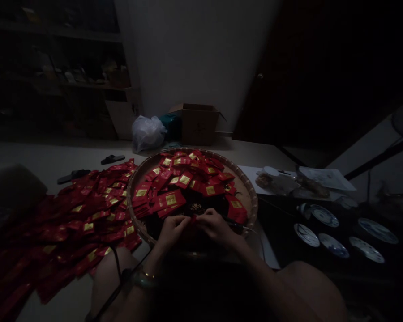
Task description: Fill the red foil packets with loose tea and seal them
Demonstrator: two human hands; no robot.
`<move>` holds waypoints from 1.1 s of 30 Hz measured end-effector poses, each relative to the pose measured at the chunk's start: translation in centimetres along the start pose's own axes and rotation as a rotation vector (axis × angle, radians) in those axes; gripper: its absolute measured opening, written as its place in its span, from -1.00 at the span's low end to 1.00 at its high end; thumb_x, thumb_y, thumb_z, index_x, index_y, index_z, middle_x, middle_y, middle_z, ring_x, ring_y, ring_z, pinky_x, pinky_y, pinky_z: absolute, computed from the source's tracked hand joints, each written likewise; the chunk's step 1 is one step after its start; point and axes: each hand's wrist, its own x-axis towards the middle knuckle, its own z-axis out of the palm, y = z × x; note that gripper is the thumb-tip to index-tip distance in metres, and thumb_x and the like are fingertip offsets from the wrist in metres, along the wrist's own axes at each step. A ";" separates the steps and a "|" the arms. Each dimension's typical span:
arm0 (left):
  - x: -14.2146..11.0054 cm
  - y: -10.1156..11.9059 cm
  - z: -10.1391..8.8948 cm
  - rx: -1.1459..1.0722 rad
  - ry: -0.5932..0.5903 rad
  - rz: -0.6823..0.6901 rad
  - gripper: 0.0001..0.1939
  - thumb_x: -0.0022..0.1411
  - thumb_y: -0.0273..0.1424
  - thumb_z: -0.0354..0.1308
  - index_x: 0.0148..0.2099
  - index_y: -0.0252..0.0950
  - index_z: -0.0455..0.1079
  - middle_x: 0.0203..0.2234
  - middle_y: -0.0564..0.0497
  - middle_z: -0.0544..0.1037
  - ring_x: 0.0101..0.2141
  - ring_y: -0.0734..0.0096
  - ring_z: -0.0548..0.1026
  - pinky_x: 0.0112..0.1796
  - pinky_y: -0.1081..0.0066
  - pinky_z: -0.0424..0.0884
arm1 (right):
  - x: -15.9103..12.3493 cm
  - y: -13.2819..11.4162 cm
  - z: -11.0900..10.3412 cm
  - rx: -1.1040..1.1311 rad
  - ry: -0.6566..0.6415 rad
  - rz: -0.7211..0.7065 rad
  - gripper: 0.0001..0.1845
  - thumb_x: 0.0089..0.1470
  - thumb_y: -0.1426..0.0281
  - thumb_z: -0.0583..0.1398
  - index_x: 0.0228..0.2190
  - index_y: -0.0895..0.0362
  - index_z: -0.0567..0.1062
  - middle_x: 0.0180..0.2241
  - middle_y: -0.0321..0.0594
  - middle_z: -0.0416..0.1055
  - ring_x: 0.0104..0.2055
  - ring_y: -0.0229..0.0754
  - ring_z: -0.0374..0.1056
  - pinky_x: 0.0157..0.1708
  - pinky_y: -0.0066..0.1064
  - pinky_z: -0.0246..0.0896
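Observation:
My left hand and my right hand meet over the near part of a round woven tray. Between their closed fingertips is a small red packet, mostly dark and hidden by the fingers. Red packets with gold labels are heaped across the tray beyond my hands. Just past my fingertips lies a dark loose heap with paler bits, too dim to identify. Close to my right hand rests a slim dark tool, with a pale cord running off to the right.
A large pile of red packets covers the floor at left, near dark slippers. Behind the tray stand a white plastic bag and an open cardboard box. Several patterned dishes sit on a dark surface at right.

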 end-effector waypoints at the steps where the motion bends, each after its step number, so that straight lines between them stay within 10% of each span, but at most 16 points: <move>1: -0.1 0.2 0.0 0.016 0.001 0.024 -0.63 0.09 -0.14 0.11 -0.35 -0.34 0.57 -0.48 -0.02 0.62 -0.42 0.28 0.52 -0.38 0.43 0.38 | -0.1 -0.1 -0.1 -0.012 -0.013 -0.007 -0.77 0.09 0.53 0.12 -0.24 0.05 0.48 -0.33 -0.22 0.49 -0.26 -0.17 0.25 -0.21 -0.32 0.20; 15: -0.7 0.5 1.1 0.208 0.123 0.395 -0.79 0.20 -0.35 0.03 -0.37 -0.29 0.46 -0.48 -0.04 0.57 -0.42 0.36 0.51 -0.35 0.43 0.41 | 0.0 -2.4 0.0 0.103 -0.230 0.245 -0.83 0.02 0.32 0.19 -0.48 0.18 0.48 -0.55 -0.33 0.39 -0.50 -0.27 0.22 -0.45 -0.45 0.11; 20: -0.3 0.3 0.7 0.297 0.109 0.516 -0.77 0.24 -0.36 0.00 -0.36 -0.28 0.45 -0.45 -0.06 0.57 -0.36 0.33 0.51 -0.30 0.37 0.41 | 0.4 -2.8 0.0 -0.092 -0.198 0.073 -0.62 0.12 0.31 0.12 -0.68 0.16 0.35 -0.65 -0.33 0.28 -0.48 -0.26 0.20 -0.14 -0.27 0.10; 28: -0.1 -0.7 0.9 0.550 0.249 0.659 -0.77 0.25 -0.42 -0.02 -0.14 -0.25 0.45 -0.27 -0.08 0.58 -0.09 0.20 0.43 -0.06 0.17 0.31 | 0.8 -2.1 0.3 0.157 -0.217 0.328 -0.48 0.24 0.12 -0.11 -0.48 0.17 0.44 -0.43 -0.19 0.44 -0.33 -0.16 0.30 -0.18 -0.26 0.19; 33: -0.6 -0.9 1.4 0.874 0.152 0.656 -0.43 0.08 -0.40 0.15 0.17 -0.29 0.25 0.07 -0.20 0.42 0.09 -0.01 0.29 0.01 0.08 0.19 | 1.7 -1.4 0.2 0.490 -0.155 0.388 -0.27 0.14 -0.11 -0.19 -0.18 0.16 0.47 -0.18 -0.13 0.46 -0.03 -0.09 0.29 0.08 -0.17 0.09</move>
